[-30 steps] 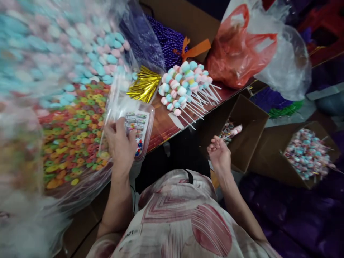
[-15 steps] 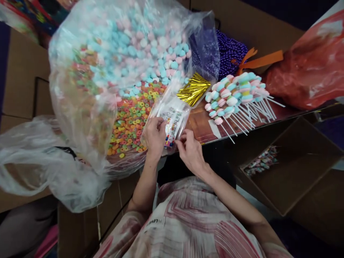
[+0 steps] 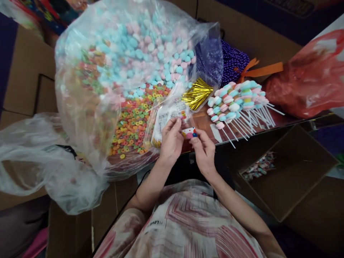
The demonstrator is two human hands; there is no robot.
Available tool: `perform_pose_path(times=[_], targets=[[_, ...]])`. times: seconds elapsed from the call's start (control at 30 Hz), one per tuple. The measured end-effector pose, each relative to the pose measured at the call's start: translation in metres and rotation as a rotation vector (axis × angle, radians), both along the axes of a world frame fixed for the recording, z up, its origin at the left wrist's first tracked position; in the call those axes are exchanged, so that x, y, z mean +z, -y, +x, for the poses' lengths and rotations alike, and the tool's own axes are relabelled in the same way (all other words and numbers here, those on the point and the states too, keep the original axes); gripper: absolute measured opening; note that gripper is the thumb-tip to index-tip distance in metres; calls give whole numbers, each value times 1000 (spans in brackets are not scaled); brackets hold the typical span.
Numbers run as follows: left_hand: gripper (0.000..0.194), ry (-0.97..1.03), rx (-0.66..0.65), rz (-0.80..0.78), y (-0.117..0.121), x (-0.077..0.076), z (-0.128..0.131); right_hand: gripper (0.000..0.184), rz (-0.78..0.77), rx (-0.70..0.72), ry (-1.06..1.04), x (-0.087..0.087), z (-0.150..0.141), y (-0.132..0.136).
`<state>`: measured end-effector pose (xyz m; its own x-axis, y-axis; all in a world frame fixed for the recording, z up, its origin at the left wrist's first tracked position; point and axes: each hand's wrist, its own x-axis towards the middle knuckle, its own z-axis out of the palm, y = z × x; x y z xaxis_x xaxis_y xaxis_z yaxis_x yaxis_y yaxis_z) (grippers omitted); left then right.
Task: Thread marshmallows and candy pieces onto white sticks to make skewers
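Observation:
Between my hands is a clear plastic bag [image 3: 190, 133] with a print of coloured dots at its near end. My left hand [image 3: 172, 141] pinches its left side, thumb and fingers together. My right hand [image 3: 204, 147] pinches the dotted corner on the right. Just beyond my left hand lies a stack of clear printed bags [image 3: 167, 114]. A bunch of gold twist ties [image 3: 198, 94] lies at the far end of that stack. To the right, marshmallow and gummy-ring skewers [image 3: 236, 98] are piled, their white sticks pointing toward me.
At the left, a large plastic bag spreads around pastel marshmallows [image 3: 145, 53] and gummy rings [image 3: 131, 123]. Purple beads [image 3: 233, 59] and a red plastic bag [image 3: 314, 75] lie at the back right. Below the table edge stands a cardboard box [image 3: 292, 175] holding wrapped candies [image 3: 259, 166].
Both hands have moved right, off the bag stack, with one bag pinched between them. The stack now shows to the left of the held bag. The view has shifted slightly.

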<state>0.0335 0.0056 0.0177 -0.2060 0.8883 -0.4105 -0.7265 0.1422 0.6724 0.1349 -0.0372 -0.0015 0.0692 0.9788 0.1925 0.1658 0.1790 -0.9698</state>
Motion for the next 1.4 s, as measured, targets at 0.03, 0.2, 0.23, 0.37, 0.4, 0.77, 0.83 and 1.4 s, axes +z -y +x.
perform_pose_path(times=[0.03, 0.2, 0.23, 0.37, 0.4, 0.77, 0.83, 1.4], targets=[[18, 34, -1, 3, 1, 1, 7, 25, -24, -28, -45, 1, -1, 1], [17, 114, -66, 58, 5, 9, 28, 15, -130, -217, -207, 0, 9, -8], [17, 109, -99, 61, 6, 10, 28, 15, -158, -203, -224, 1, 14, -10], [20, 42, -224, 44, 5, 11, 27, 19, -191, -74, -156, 8, 37, -17], [23, 33, -228, 36, 5, 10, 28, 21, -177, -72, -148, 8, 40, -17], [32, -187, -6, 121, 14, -20, 61, 28, -156, -197, -363, -3, 32, -10], [32, -162, -33, 133, 15, -20, 61, 26, -152, -228, -322, -2, 34, -10], [37, -54, 60, 5, 15, -4, 45, 47, -119, -310, -165, -1, 48, -9]])
